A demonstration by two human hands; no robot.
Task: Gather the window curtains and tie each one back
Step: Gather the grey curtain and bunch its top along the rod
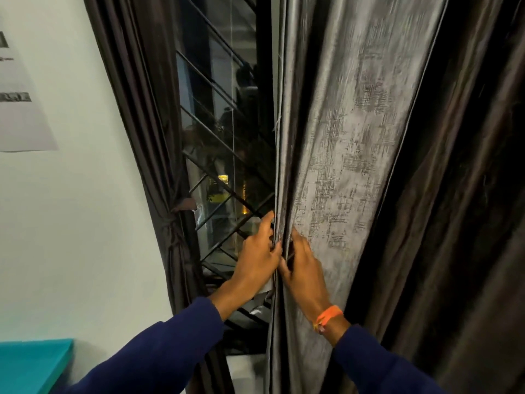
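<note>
A dark brown curtain (pixel 147 115) hangs at the left of the window, gathered and tied at about mid-height by a knot (pixel 170 226). The right curtain (pixel 355 155), grey and textured with dark brown folds further right, hangs loose. My left hand (pixel 260 257) grips its left edge from the window side, fingers curled round the folds. My right hand (pixel 305 268), with an orange band at the wrist, lies on the curtain's front just beside the edge, thumb pressed into the fold. The two hands nearly touch.
Behind the curtains is a dark window (pixel 221 132) with a black diagonal metal grille. A white wall (pixel 71 194) with a printed paper sheet (pixel 22 95) is on the left. A teal surface (pixel 34 362) juts in at the lower left corner.
</note>
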